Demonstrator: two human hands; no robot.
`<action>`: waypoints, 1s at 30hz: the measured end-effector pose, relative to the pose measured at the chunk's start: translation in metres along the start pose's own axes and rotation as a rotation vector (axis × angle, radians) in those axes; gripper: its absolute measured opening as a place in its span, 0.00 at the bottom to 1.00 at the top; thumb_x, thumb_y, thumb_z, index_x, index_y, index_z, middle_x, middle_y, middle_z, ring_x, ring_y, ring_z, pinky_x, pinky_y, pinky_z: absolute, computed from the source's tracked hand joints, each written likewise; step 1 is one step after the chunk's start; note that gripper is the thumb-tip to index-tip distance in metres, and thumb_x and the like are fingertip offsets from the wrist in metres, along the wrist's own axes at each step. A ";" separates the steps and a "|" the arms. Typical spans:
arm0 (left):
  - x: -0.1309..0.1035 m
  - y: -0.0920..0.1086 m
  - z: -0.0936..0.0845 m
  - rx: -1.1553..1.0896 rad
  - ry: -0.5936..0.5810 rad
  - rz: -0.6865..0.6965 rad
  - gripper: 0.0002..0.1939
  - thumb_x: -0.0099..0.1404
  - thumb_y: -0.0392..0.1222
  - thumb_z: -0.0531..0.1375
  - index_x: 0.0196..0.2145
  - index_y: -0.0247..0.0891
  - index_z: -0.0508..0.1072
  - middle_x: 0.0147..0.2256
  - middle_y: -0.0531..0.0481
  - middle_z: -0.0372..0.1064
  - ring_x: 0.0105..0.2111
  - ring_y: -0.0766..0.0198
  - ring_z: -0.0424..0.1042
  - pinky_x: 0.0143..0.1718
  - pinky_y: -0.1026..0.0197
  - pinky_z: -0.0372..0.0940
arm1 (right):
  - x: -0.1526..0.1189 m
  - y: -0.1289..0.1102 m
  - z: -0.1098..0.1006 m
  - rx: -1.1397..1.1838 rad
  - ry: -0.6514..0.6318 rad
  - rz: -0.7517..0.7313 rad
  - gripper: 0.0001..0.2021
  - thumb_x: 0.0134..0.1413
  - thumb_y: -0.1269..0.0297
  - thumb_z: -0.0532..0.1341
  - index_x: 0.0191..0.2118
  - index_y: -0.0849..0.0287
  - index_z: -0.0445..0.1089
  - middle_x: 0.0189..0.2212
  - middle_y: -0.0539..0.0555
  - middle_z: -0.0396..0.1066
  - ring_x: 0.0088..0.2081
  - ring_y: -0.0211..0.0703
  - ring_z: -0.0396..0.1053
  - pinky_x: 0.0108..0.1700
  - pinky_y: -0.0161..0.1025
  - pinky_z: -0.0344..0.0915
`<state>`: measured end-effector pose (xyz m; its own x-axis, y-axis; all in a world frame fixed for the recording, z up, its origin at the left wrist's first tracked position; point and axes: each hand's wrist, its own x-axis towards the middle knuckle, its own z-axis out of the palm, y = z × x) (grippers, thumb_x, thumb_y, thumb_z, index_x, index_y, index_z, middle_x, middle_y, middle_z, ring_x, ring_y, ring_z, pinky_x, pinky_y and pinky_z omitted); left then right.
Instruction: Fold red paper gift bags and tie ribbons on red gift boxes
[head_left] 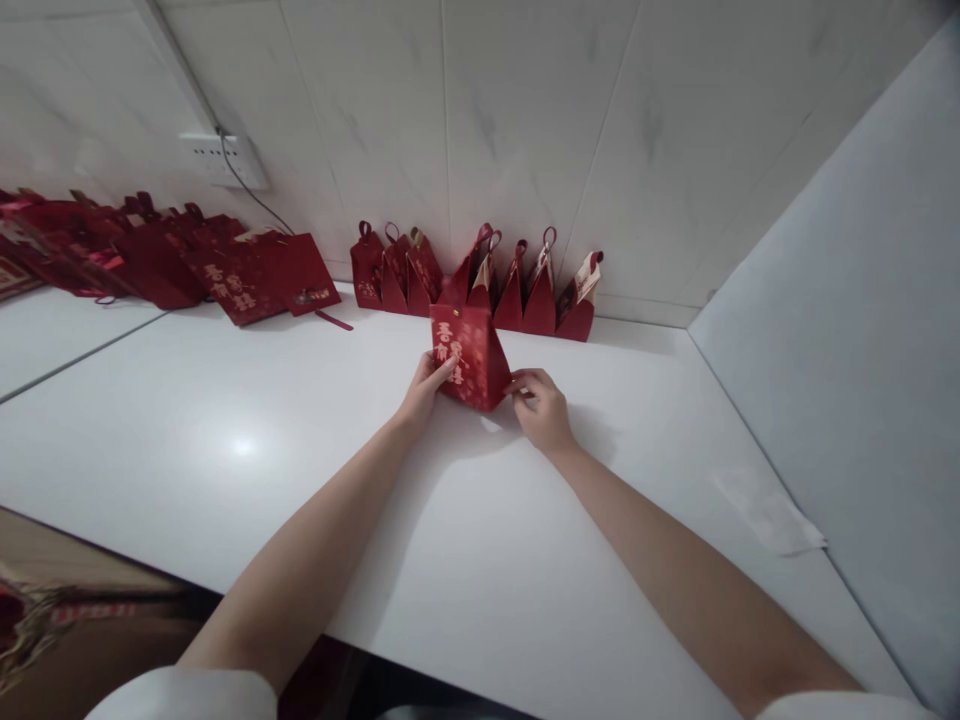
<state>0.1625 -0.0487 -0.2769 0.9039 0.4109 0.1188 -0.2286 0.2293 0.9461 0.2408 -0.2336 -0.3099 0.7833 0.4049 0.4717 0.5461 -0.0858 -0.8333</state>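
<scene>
A red paper gift box (pixel 474 350) with gold characters on its front stands tilted over the middle of the white table. My left hand (pixel 429 388) grips its lower left side, thumb across the printed front and fingers behind. At the lower right corner, my right hand (pixel 541 405) has its fingertips pinched together on the box's edge. The side panel facing right tapers towards the top. A small pale spot (pixel 491 424) shows on the table just below the box.
Behind stands a row of similar red boxes with loop handles (pixel 525 300) along the tiled wall. Flat red folded boxes (pixel 247 275) are heaped at the left, below a wall socket (pixel 225 160). A white sheet (pixel 772 510) lies by the right-hand panel (pixel 847 350).
</scene>
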 end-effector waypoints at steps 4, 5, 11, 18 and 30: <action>0.000 -0.001 -0.001 0.024 0.030 0.017 0.17 0.63 0.55 0.60 0.42 0.40 0.73 0.41 0.47 0.74 0.45 0.55 0.71 0.47 0.58 0.64 | 0.005 0.017 0.003 0.008 -0.035 0.098 0.10 0.44 0.72 0.55 0.28 0.55 0.73 0.38 0.55 0.71 0.41 0.50 0.70 0.45 0.49 0.69; 0.000 -0.001 -0.001 -0.009 0.028 0.008 0.19 0.64 0.56 0.58 0.44 0.40 0.73 0.42 0.46 0.74 0.46 0.54 0.71 0.47 0.57 0.65 | 0.006 0.019 0.003 0.015 -0.042 0.116 0.11 0.44 0.72 0.54 0.31 0.55 0.73 0.37 0.54 0.71 0.39 0.49 0.71 0.44 0.49 0.69; 0.005 -0.005 -0.009 0.002 0.013 -0.203 0.31 0.63 0.67 0.52 0.44 0.36 0.75 0.37 0.42 0.76 0.40 0.50 0.75 0.37 0.56 0.69 | 0.005 0.019 0.001 0.033 -0.080 0.160 0.11 0.45 0.70 0.54 0.33 0.54 0.72 0.36 0.53 0.74 0.38 0.48 0.71 0.45 0.47 0.68; 0.010 -0.014 -0.019 0.228 0.094 -0.199 0.32 0.60 0.68 0.55 0.38 0.33 0.77 0.32 0.44 0.77 0.36 0.53 0.75 0.37 0.57 0.68 | 0.004 0.032 0.006 0.110 -0.049 0.178 0.27 0.51 0.66 0.57 0.59 0.51 0.59 0.54 0.58 0.67 0.42 0.44 0.72 0.46 0.47 0.68; -0.002 -0.001 -0.013 0.307 0.007 0.034 0.36 0.66 0.69 0.41 0.50 0.36 0.68 0.52 0.40 0.70 0.52 0.50 0.69 0.53 0.49 0.63 | 0.005 0.000 0.007 0.260 -0.096 0.104 0.25 0.64 0.55 0.50 0.64 0.54 0.53 0.61 0.59 0.61 0.62 0.48 0.59 0.62 0.51 0.56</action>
<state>0.1561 -0.0386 -0.2816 0.8948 0.4200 0.1513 -0.1384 -0.0613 0.9885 0.2427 -0.2256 -0.3096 0.7927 0.4913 0.3608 0.3604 0.0996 -0.9275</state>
